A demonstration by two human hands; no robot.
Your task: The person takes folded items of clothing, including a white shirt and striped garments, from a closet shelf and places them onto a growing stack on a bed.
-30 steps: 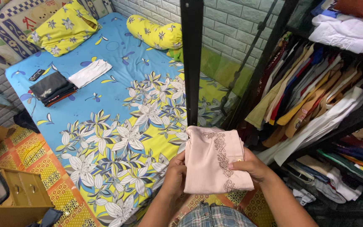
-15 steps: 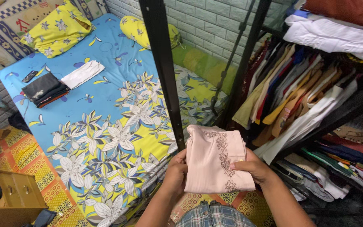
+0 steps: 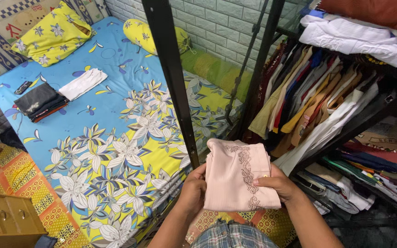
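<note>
Both the left hand (image 3: pixel 193 192) and right hand (image 3: pixel 277 184) grip a folded pink garment (image 3: pixel 237 177) beside the seemingly packed clothes rack (image 3: pixel 345 110).

Your one head camera looks steeply down from close above your hands, facing the blue-and-yellow flowered bed (image 3: pixel 116 138) on your left and the black metal clothes rack (image 3: pixel 168 78) ahead.

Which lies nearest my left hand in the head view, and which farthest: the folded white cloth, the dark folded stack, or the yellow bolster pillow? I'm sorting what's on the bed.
From the left hand:
1. Folded white cloth, on the blue sheet, up and left.
2. Dark folded stack, just left of the white cloth; close, slightly farther.
3. Yellow bolster pillow, against the brick wall at the bed's head.
</note>
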